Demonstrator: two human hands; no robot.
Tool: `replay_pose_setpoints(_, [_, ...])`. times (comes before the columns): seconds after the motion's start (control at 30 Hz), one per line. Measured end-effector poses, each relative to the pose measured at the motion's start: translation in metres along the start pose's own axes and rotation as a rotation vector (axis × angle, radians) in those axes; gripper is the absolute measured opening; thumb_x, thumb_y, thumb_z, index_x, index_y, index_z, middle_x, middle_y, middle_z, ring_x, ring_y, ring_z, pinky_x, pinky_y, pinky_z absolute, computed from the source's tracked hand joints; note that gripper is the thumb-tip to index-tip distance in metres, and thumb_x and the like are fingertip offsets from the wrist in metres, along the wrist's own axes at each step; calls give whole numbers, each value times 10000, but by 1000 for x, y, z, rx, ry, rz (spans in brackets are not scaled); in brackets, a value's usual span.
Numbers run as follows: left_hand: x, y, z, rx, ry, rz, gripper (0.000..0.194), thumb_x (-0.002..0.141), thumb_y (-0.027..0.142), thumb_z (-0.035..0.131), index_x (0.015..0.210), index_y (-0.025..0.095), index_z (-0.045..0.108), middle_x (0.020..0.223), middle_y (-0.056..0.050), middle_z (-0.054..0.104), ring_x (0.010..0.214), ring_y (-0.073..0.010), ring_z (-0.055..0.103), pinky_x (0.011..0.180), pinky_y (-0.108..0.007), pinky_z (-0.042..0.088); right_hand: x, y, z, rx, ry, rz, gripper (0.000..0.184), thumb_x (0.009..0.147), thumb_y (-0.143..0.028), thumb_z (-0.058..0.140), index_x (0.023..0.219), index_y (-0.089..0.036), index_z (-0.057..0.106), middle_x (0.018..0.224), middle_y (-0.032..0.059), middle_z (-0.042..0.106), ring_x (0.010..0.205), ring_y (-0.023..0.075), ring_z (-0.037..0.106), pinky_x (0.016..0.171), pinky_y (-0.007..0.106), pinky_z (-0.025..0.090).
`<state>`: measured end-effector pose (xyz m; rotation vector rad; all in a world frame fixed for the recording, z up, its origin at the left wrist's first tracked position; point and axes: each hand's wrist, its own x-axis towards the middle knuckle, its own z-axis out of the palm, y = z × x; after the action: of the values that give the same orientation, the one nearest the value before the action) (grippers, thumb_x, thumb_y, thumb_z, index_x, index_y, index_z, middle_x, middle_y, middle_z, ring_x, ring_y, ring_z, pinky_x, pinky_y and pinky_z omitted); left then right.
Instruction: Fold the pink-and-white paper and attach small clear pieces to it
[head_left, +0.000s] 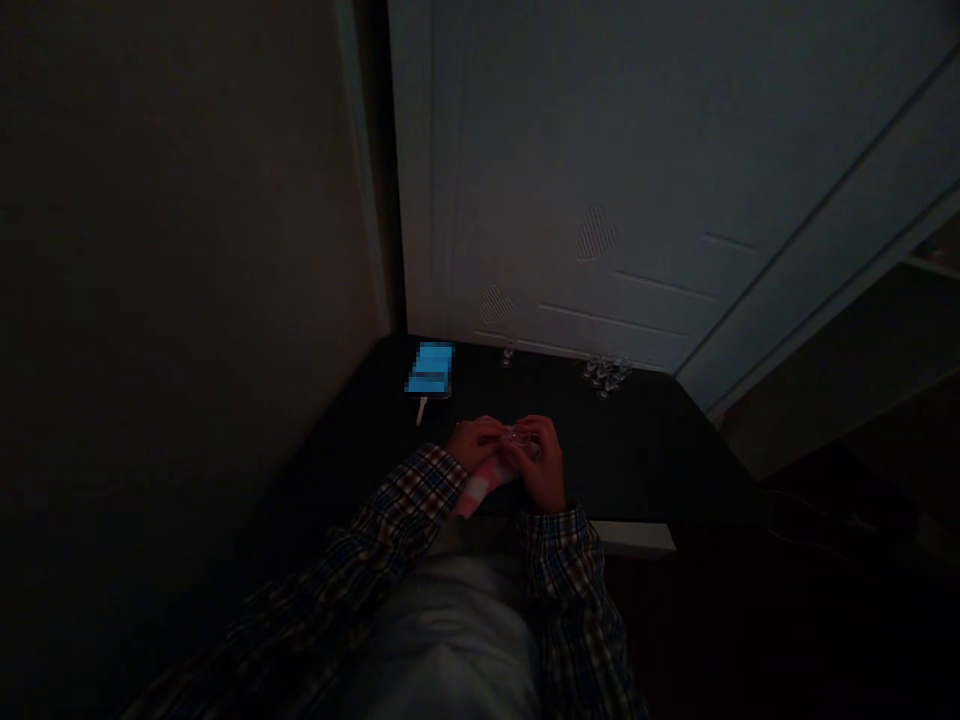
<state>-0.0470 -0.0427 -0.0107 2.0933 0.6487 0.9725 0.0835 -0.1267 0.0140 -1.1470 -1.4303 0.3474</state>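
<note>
In the dim light, my left hand (475,443) and my right hand (543,466) meet over the near part of the dark table. Between their fingertips is a small clear, shiny object (517,437), perhaps a little glass; its exact shape is hard to make out. A pink-and-white cloth (478,488) hangs from under my left fingers toward the table's front edge. Both hands have bent, closed fingers. My right thumb and fingers pinch the clear object, and my left fingers press the cloth against it.
The dark tabletop (622,450) backs onto a white panel (525,150) with embossed hearts. A lit phone (430,368) with a white cable (421,410) lies at the left. One small clear glass (508,355) stands at the back; several similar clear glasses (604,375) cluster to its right.
</note>
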Motion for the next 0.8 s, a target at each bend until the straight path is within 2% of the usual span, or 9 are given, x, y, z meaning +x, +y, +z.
replay_pose_setpoints(0.17, [0,2,1,-5,18,0,138,710,256,568,740,183,681,807,-55,640,824,-173,567,790,-324,443,0,3,2,40,13,23,199,669,-249,645,803,-195,508,970,43,494,914,172,501,780,321,421])
replay_pose_setpoints(0.33, [1,2,1,-35,24,-29,149,716,250,555,755,185,683,830,-51,649,841,-169,574,809,-324,441,1,0,1,41,-15,15,168,731,-250,580,883,-197,534,995,54,509,944,170,501,804,320,422])
replay_pose_setpoints(0.57, [2,5,0,-99,24,-14,222,763,304,503,806,180,682,887,-58,651,863,-170,575,829,-322,431,-1,-1,1,70,39,90,211,753,-286,557,936,-189,514,950,56,574,875,167,549,776,324,442])
replay_pose_setpoints(0.67, [3,7,-3,-119,94,-51,250,776,312,477,812,171,681,886,-61,649,866,-171,573,836,-318,426,-2,-2,2,112,69,117,217,768,-289,542,951,-193,477,985,61,586,895,169,558,774,326,446])
replay_pose_setpoints(0.8, [3,5,-7,-136,200,-159,269,769,336,471,791,169,681,856,-48,662,848,-174,576,831,-311,424,-2,-4,0,40,75,100,195,763,-303,546,912,-196,482,907,42,597,841,163,565,754,316,442])
